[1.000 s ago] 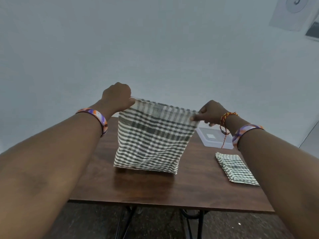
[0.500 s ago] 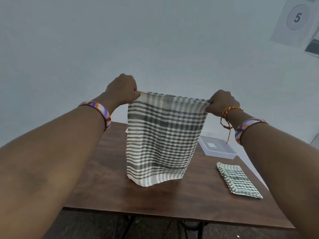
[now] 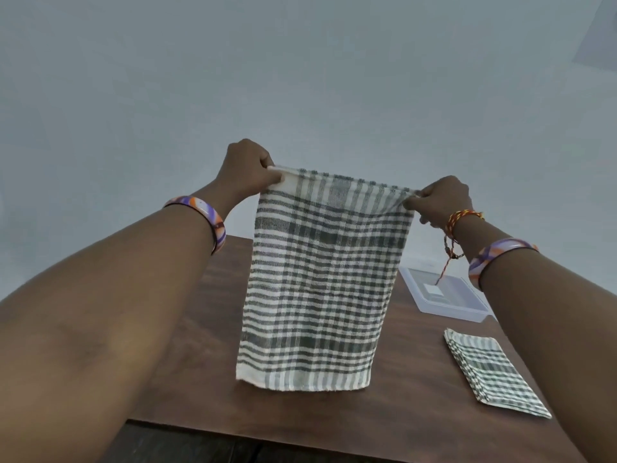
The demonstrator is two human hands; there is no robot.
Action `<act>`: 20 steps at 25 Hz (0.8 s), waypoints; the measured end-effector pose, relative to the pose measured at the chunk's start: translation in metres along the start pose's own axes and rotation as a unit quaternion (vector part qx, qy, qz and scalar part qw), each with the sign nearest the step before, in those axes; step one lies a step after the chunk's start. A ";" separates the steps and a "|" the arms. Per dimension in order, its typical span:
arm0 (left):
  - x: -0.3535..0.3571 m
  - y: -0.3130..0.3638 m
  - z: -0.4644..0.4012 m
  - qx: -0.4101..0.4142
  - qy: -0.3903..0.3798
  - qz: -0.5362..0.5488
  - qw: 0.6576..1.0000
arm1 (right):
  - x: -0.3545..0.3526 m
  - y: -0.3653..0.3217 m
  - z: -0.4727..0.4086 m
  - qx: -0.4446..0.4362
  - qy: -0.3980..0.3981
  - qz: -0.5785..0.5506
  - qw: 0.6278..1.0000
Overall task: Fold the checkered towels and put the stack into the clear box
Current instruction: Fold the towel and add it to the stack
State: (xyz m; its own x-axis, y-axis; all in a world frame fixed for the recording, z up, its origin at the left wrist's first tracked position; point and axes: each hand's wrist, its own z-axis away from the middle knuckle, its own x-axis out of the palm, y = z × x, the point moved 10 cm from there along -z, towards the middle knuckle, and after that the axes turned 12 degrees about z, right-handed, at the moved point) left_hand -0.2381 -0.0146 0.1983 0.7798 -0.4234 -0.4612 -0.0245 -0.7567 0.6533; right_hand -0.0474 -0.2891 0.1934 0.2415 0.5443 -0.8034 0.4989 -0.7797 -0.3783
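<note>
A green-and-white checkered towel (image 3: 317,282) hangs in the air above the brown table (image 3: 207,329), stretched flat between both hands. My left hand (image 3: 247,168) pinches its top left corner and my right hand (image 3: 440,202) pinches its top right corner. The towel's lower edge floats just above the tabletop. A folded stack of checkered towels (image 3: 490,372) lies on the table at the right. Behind it stands the clear box (image 3: 447,294), open and low, with a small white label inside.
A plain pale wall fills the background behind the table. The table's near edge (image 3: 300,436) runs across the bottom, with dark floor below. Both wrists wear coloured bangles, and a red-yellow thread hangs from the right wrist.
Both hands have lifted the towel higher, so its lower edge came off the table and the cloth now hangs full length. The camera tilted slightly.
</note>
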 end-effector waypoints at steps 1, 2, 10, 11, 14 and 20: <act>0.015 -0.008 -0.006 -0.014 -0.036 -0.003 0.999 | 0.012 0.010 -0.007 0.014 -0.013 0.001 1.000; 0.030 -0.015 -0.010 -0.029 -0.068 -0.009 0.997 | 0.025 0.019 -0.014 0.029 -0.027 0.001 0.999; 0.060 -0.002 -0.072 0.014 0.054 -0.023 0.998 | 0.054 0.030 -0.081 0.117 -0.046 -0.305 0.944; 0.053 0.009 -0.078 0.037 0.084 -0.018 0.996 | 0.034 0.024 -0.090 0.089 -0.004 -0.304 0.948; 0.042 0.034 -0.082 0.077 0.107 0.008 0.991 | -0.008 0.018 -0.096 0.031 0.075 -0.201 0.976; 0.089 -0.001 -0.020 -0.027 -0.141 0.081 0.986 | 0.013 0.065 -0.035 0.000 -0.038 0.017 0.999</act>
State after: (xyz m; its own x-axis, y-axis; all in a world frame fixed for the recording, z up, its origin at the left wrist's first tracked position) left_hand -0.1562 -0.0416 0.1679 0.5633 -0.6645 -0.4910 -0.0954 -0.6426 0.7602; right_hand 0.0174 -0.3214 0.1748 0.1945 0.4918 -0.8487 0.4922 -0.7974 -0.3492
